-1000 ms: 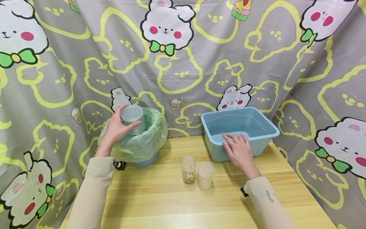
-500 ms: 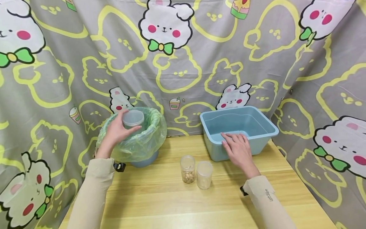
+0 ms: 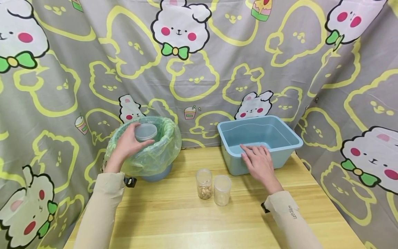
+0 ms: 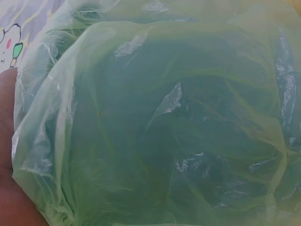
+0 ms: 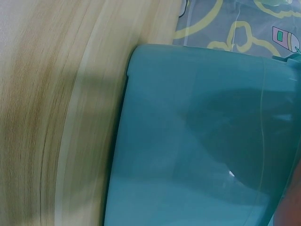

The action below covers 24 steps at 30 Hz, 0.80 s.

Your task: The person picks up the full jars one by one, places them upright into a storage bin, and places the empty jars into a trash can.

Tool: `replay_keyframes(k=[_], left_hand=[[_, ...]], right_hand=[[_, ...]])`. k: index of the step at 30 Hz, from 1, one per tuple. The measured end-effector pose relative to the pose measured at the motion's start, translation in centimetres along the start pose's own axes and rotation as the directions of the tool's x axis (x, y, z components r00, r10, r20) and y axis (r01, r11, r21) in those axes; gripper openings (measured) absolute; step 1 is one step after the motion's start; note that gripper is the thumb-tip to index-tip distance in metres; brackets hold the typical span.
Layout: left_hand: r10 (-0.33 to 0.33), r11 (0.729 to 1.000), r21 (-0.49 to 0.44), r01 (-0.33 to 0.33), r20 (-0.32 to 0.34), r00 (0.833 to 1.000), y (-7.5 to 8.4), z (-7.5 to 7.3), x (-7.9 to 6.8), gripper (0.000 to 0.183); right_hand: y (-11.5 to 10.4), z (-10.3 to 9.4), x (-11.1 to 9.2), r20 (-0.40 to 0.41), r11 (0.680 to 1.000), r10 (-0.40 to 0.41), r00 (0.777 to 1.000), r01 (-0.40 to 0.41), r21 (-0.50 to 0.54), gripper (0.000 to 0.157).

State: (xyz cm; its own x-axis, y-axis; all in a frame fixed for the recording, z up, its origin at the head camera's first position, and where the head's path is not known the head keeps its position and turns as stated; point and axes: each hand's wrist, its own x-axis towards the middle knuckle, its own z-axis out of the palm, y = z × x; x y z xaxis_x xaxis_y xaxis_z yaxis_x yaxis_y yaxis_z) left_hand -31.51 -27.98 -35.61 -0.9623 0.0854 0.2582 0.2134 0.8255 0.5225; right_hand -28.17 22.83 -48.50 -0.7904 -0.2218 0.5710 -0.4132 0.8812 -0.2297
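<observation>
In the head view my left hand (image 3: 129, 142) grips a clear round plastic jar (image 3: 146, 131) with a translucent lid, thumb in front and fingers behind. The jar sits low within the mouth of a blue bin (image 3: 158, 174) lined with a pale green bag (image 3: 149, 160); its lower part is hidden. The left wrist view is filled by the bag (image 4: 164, 136), with a bit of the hand (image 4: 8, 132) at the left edge. My right hand (image 3: 258, 164) rests with loose fingers over the front rim of a blue plastic basin (image 3: 281, 159).
Two clear jars stand on the wooden table (image 3: 199, 224) between bin and basin. The left jar (image 3: 204, 188) contains pale, nut-like pieces; the right one (image 3: 222, 191) looks cloudy. A grey cartoon curtain (image 3: 199, 93) hangs behind and at both sides.
My left hand has lowered the jar into the bin's mouth, so less of its side shows. The right hand has stayed at the basin's rim.
</observation>
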Motion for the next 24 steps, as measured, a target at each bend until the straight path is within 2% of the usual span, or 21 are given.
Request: replay_keyframes(k=[17,24], left_hand=[[0.023,0.997,0.073,-0.030,0.098,0.995,0.05,0.05,0.46,0.097],[0.008,0.993,0.118,-0.024,0.133,0.991,0.22,0.00,0.44,0.093]], right_hand=[[0.12,0.36,0.00,-0.010,1.000,0.000,1.000,0.000,-0.012,0.043],[0.22,0.52,0.02,-0.006,1.000,0.005,1.000,-0.005,-0.018,0.044]])
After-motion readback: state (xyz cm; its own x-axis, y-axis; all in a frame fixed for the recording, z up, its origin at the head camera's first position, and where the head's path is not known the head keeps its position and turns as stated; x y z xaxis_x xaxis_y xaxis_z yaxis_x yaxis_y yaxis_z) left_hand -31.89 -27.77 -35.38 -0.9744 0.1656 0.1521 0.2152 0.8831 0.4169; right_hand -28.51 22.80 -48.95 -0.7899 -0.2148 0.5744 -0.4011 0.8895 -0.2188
